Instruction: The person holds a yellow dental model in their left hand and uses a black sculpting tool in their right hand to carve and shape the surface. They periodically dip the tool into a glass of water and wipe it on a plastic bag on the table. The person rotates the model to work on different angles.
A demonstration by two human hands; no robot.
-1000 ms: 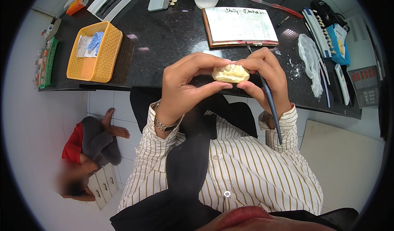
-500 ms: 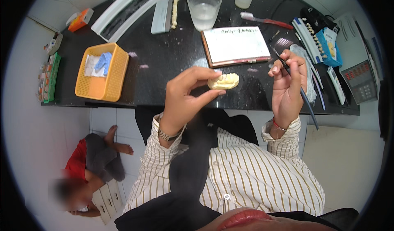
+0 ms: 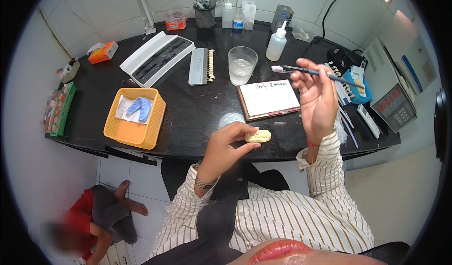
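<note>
Between the thumb and fingers of my left hand [image 3: 227,145], closed, is a pale yellow dental cast [image 3: 259,136], held above the table's front edge. My right hand [image 3: 319,102] is raised, its fingers closed round a thin brush [image 3: 346,80] with a dark handle. The brush lies nearly level, its tip pointing left, past a toothbrush [image 3: 281,69] on the table. A clear glass of water [image 3: 242,67] stands left of that tip. Below the brush lies a white mixing pad [image 3: 270,99] with a brown edge and handwriting along its top.
On the black table [image 3: 197,109] sit a yellow basket [image 3: 160,123] with a blue dental impression [image 3: 140,109], a long open case [image 3: 157,57], a tooth shade guide [image 3: 200,67] and a squeeze bottle [image 3: 277,43]. A grey machine [image 3: 395,100] stands right. A person [image 3: 103,218] sits on the floor, left.
My right hand has risen, swinging the brush from steep to nearly level, its tip now farther left. The view has tilted up toward the wall. My left hand still holds the dental cast.
</note>
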